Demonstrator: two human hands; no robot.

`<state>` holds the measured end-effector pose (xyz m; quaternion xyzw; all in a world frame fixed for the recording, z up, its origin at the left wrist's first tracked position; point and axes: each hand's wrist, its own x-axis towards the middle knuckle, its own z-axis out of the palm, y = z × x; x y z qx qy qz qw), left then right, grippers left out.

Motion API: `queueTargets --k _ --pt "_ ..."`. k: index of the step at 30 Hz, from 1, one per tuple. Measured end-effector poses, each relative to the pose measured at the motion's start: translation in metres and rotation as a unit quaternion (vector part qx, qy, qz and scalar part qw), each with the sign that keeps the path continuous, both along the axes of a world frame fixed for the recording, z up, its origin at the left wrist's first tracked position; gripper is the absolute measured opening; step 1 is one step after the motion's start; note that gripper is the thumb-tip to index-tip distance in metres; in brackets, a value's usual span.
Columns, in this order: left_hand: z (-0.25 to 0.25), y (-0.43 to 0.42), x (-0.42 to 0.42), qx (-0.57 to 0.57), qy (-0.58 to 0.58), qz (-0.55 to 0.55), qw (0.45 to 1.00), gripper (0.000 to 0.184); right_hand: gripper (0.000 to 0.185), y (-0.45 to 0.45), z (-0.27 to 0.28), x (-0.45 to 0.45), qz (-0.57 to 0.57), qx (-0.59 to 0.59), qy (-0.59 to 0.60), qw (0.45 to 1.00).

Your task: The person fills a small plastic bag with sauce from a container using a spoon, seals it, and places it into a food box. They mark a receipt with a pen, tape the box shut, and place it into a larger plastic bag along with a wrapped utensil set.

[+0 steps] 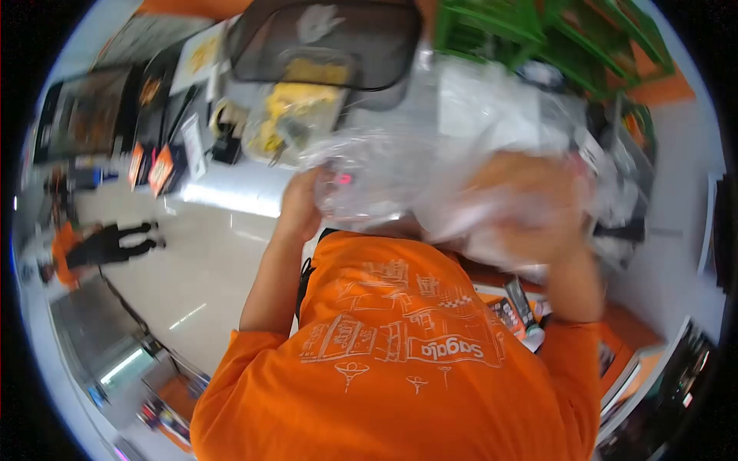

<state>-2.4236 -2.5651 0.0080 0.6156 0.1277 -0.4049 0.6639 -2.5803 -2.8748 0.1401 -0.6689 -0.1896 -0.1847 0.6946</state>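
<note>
A clear plastic bag (pixel 377 173) is stretched between my two hands above the counter. My left hand (pixel 304 201) is closed on the bag's left side, with its fingertips partly behind the plastic. A small pink-red mark shows through the bag near those fingers. My right hand (pixel 530 203) is at the bag's other side, overlapping the crumpled film. Motion blur smears its fingers, so their grip is unclear. Beyond the bag stands a clear container (pixel 250 146) with yellow food pieces (pixel 307 92) in it.
A dark-rimmed translucent cover (pixel 388 86) lies over the container's far part. Green plastic crates (pixel 492 23) stand at the back right, near more clear plastic (pixel 492 100). A tape roll (pixel 228 117) is at the left. Another person (pixel 92 250) stands on the floor far left.
</note>
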Motion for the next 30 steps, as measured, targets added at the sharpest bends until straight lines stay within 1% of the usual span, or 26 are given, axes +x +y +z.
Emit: queueTargets --k 1,2,4,5,6,7,8,9,10,11,12,13,14,16,17,19,20,21,22,23,25,26,27,28,29,30 --pt "0.013 0.001 -0.011 0.002 0.006 0.017 1.0 0.034 0.019 0.039 -0.028 0.019 0.033 -0.126 0.093 0.987" --pt "0.005 0.012 -0.017 -0.023 0.019 0.03 0.999 0.036 0.023 0.078 -0.066 0.042 0.089 -0.159 0.265 0.947" --pt "0.005 0.043 -0.026 0.01 0.046 -0.018 0.999 0.035 0.026 0.138 -0.171 0.077 0.011 -0.202 0.307 0.93" --pt "0.014 0.057 -0.028 0.035 0.068 -0.036 0.996 0.035 0.026 0.159 -0.183 0.084 0.038 -0.209 0.297 0.931" --pt "0.012 0.077 -0.029 0.033 0.061 -0.01 0.998 0.035 0.03 0.175 -0.187 0.088 0.017 -0.29 0.326 0.9" --pt "0.005 0.097 -0.032 0.002 0.055 0.005 0.998 0.034 0.035 0.189 -0.19 0.09 -0.01 -0.37 0.351 0.86" --pt "-0.005 0.118 -0.033 -0.028 0.052 0.016 0.998 0.033 0.035 0.203 -0.183 0.092 0.005 -0.378 0.343 0.86" --pt "-0.02 0.142 -0.031 -0.032 0.051 0.029 0.998 0.033 0.042 0.215 -0.171 0.094 0.008 -0.518 0.373 0.77" --pt "-0.038 0.173 -0.025 0.02 0.035 0.043 0.998 0.033 0.049 0.23 -0.166 0.099 0.004 -0.645 0.387 0.659" --pt "-0.046 0.198 -0.018 0.074 0.019 0.057 0.995 0.033 0.049 0.236 -0.171 0.102 0.007 -0.652 0.374 0.66" --pt "-0.042 0.218 -0.008 0.07 0.019 0.07 0.995 0.033 0.053 0.238 -0.183 0.105 0.053 -0.604 0.4 0.687" --pt "-0.031 0.236 0.002 0.113 -0.035 0.059 0.991 0.032 0.058 0.249 -0.188 0.11 0.095 -0.554 0.424 0.71" --pt "-0.025 0.257 0.013 0.155 -0.085 0.046 0.983 0.031 0.058 0.27 -0.183 0.115 0.099 -0.562 0.417 0.707" --pt "-0.025 0.302 0.033 0.145 -0.077 0.042 0.986 0.031 0.06 0.319 -0.165 0.129 0.032 -0.67 0.309 0.675" --pt "-0.028 0.325 0.043 0.139 -0.071 0.03 0.987 0.032 0.06 0.343 -0.154 0.146 0.034 -0.679 0.304 0.668" --pt "-0.034 0.372 0.063 0.119 -0.07 0.056 0.989 0.032 0.063 0.393 -0.135 0.187 0.123 -0.567 0.437 0.687" --pt "-0.038 0.392 0.069 0.106 -0.062 0.072 0.99 0.032 0.063 0.418 -0.134 0.204 0.124 -0.578 0.434 0.679" --pt "-0.042 0.408 0.077 0.095 -0.059 0.085 0.99 0.032 0.066 0.44 -0.135 0.222 0.062 -0.554 0.433 0.708" --pt "-0.047 0.421 0.087 0.033 -0.024 0.084 0.996 0.035 0.072 0.459 -0.137 0.242 0.0 -0.526 0.427 0.736" --pt "-0.051 0.43 0.095 -0.03 0.012 0.08 0.996 0.038 0.072 0.468 -0.153 0.258 0.004 -0.539 0.421 0.73" --pt "-0.093 0.425 0.105 -0.059 -0.015 0.097 0.993 0.04 0.084 0.479 -0.194 0.285 -0.056 -0.386 0.29 0.874" --pt "-0.106 0.42 0.112 -0.079 -0.044 0.102 0.991 0.041 0.075 0.488 -0.193 0.293 -0.048 -0.257 0.342 0.902" --pt "-0.092 0.42 0.121 -0.085 -0.041 0.105 0.99 0.041 0.075 0.495 -0.186 0.305 -0.048 -0.264 0.344 0.9" --pt "-0.077 0.421 0.131 -0.114 -0.039 0.133 0.984 0.043 0.066 0.498 -0.177 0.321 -0.028 -0.392 0.354 0.848" --pt "-0.067 0.423 0.141 -0.142 -0.038 0.163 0.976 0.045 0.059 0.503 -0.165 0.333 -0.007 -0.514 0.357 0.78" --pt "-0.075 0.426 0.151 -0.158 -0.058 0.175 0.97 0.049 0.059 0.517 -0.148 0.34 -0.004 -0.521 0.355 0.776"
